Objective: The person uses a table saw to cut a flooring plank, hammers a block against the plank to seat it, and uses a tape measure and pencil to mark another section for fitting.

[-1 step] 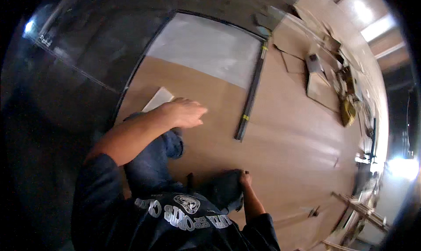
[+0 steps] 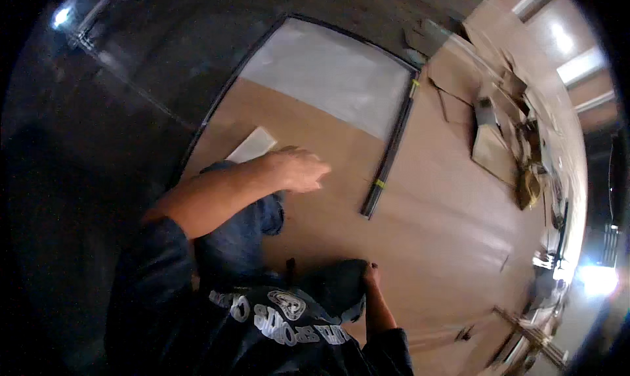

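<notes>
My left hand (image 2: 298, 169) hangs over the bent left knee of my jeans (image 2: 230, 244), palm down. Its fingers are bunched and blurred, and I make out nothing in them. Just beyond its wrist lies a flat cream-white slab (image 2: 254, 145) on the brown floor covering (image 2: 262, 107), partly hidden by my forearm and knee. My right hand (image 2: 372, 275) rests against my right knee, its fingers mostly hidden. Ahead, a dark frame edge (image 2: 237, 74) borders a pale grey sheet (image 2: 335, 70) and brown sheeting. Dark strips with yellow bands (image 2: 394, 139) lie along their right side.
Flat cardboard pieces (image 2: 495, 153) and mixed clutter lie along the wall at the right. Wooden lengths (image 2: 531, 330) lie at the lower right. Dark floor (image 2: 131, 133) spreads out on the left, with a bright lamp (image 2: 62, 16) at the far left.
The whole scene has shifted slightly to the right in the picture as the head view turned. Both hands keep the same pose at my knees, and the slab and strips lie as before.
</notes>
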The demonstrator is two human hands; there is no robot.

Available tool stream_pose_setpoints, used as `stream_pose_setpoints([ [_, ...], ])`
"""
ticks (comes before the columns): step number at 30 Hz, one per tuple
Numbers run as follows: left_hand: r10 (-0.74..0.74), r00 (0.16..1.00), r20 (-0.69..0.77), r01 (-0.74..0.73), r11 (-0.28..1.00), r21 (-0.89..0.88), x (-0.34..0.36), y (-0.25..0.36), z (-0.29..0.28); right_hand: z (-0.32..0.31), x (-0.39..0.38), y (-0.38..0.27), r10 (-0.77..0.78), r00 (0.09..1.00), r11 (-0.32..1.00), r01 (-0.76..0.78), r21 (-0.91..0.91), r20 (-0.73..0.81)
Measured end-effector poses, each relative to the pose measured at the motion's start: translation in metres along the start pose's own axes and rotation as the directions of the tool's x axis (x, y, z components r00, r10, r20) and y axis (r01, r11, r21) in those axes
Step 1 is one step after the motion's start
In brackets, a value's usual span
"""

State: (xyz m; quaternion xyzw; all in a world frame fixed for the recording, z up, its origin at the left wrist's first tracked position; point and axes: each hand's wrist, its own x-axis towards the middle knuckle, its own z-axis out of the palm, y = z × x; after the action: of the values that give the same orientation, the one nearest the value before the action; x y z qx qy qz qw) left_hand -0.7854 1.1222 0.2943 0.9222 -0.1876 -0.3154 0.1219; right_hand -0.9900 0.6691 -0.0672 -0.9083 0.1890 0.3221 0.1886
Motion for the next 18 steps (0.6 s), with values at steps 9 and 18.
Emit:
stream_pose_setpoints([
  [9,0.052,0.998,-0.027,-0.05,0.996,0.072,0.005,0.003,0.012,0.001,0.007,-0.007,0.109,0.987,0.981,-0.127,0.149,0.121],
  [18,0.111,0.989,-0.095,-0.089,0.973,0.211,0.03,0.021,0.015,-0.001,0.042,0.037,-0.004,0.999,1.0,0.005,0.016,-0.042],
])
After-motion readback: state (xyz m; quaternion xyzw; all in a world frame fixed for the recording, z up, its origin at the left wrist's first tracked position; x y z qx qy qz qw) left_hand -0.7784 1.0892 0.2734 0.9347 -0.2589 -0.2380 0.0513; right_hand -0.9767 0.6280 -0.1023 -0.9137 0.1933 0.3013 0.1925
